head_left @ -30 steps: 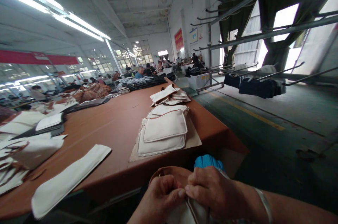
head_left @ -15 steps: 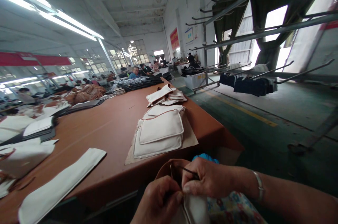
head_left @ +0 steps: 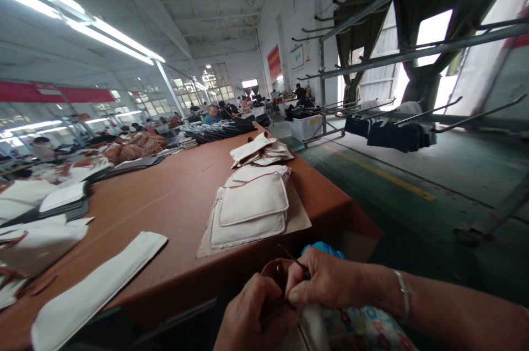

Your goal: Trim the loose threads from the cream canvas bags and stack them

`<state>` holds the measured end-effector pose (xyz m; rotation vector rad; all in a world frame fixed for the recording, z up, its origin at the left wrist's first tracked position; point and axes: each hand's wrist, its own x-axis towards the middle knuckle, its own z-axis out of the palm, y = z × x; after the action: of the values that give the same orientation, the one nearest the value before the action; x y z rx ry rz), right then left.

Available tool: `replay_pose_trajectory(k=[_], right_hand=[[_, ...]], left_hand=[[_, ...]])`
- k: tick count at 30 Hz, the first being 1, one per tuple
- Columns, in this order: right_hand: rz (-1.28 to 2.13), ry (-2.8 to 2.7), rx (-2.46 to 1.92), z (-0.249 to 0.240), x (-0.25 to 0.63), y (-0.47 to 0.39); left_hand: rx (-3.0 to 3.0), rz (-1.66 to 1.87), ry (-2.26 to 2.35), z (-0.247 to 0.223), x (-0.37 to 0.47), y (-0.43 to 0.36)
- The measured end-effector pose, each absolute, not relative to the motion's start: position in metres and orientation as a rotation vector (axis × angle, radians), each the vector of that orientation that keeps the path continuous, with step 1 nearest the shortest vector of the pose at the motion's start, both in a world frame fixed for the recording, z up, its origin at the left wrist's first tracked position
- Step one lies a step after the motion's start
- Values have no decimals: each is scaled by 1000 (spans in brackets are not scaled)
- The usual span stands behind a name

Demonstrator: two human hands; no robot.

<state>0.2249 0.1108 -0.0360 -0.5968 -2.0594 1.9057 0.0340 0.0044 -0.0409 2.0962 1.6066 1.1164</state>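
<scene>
My left hand (head_left: 254,315) is closed on a white piece with brown trim (head_left: 312,326), low in the picture over my lap. The fingers curl over its edge, and much of the piece is hidden beneath them. Close beside it, my right hand (head_left: 320,279) grips a thin dark pointed tool (head_left: 292,256), whose tip sticks out up and to the left. The kind of tool cannot be made out. Right thumb and fingers also press near the edge of the piece. A brown curved flap (head_left: 273,268) shows just beyond the fingers.
A brown-covered table (head_left: 165,196) lies ahead, bearing a stack of white sewn panels (head_left: 254,202) and smaller white pieces (head_left: 262,150). One long white strip (head_left: 99,290) is at the left front. A metal rack (head_left: 397,56) stands right; people sit at the back.
The dark tool's tip has swung away from the brown flap and now points up over the table edge. My left fingers have curled lower over the white piece.
</scene>
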Motion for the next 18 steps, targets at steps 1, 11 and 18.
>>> replay_pose_trajectory(k=[1,11,18], right_hand=[[1946,-2040,-637,-39,226,111],[2030,-1961,-684,-26,227,106],[2022,-1979,-720,-30,225,104]], left_hand=[[2096,1115,1583,-40,31,2],[2887,1055,1516,-27,13,-10],[3125,965,1625,-25,27,-5]])
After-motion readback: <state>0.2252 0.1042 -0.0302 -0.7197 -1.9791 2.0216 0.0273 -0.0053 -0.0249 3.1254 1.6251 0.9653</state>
